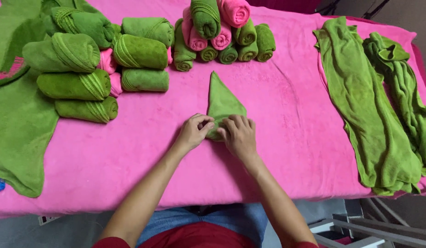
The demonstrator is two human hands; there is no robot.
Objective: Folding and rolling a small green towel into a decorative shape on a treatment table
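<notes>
A pink cloth (130, 156) covers the table. At its middle lies a green towel (223, 98), its point aimed far. The left hand (193, 132) and right hand (239, 134) pinch its near end with curled fingers.

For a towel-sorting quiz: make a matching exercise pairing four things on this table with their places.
Things:
1. folded green towel
2. unrolled green towels
3. stack of small green and pink rolls
4. large green rolls

Places:
A. far left of the table
B. draped at the right end
C. far middle edge
D. under the left hand and right hand

Pairs: 1-D, 2-B, 3-C, 4-A
</notes>
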